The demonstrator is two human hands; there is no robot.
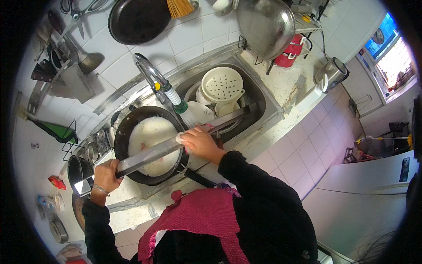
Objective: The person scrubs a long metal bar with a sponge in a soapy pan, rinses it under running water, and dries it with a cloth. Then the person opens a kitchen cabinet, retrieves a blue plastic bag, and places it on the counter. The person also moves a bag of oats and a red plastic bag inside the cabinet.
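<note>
My left hand grips the near-left end of a long flat metal bar or panel, which lies slantwise above a black wok holding cloudy, whitish foamy liquid. Pressed to the bar's middle, my right hand holds a small pale pad or cloth. The bar's far end reaches over the sink. From the chrome faucet, with its green-tipped nozzle, water seems to run down just beyond my right hand. The wok's black handle points toward my body.
In the sink stand a white perforated strainer and a white plate. Pans, scissors and a large metal colander hang along the tiled wall. An electric kettle is at the counter's right. A dark pot stands left.
</note>
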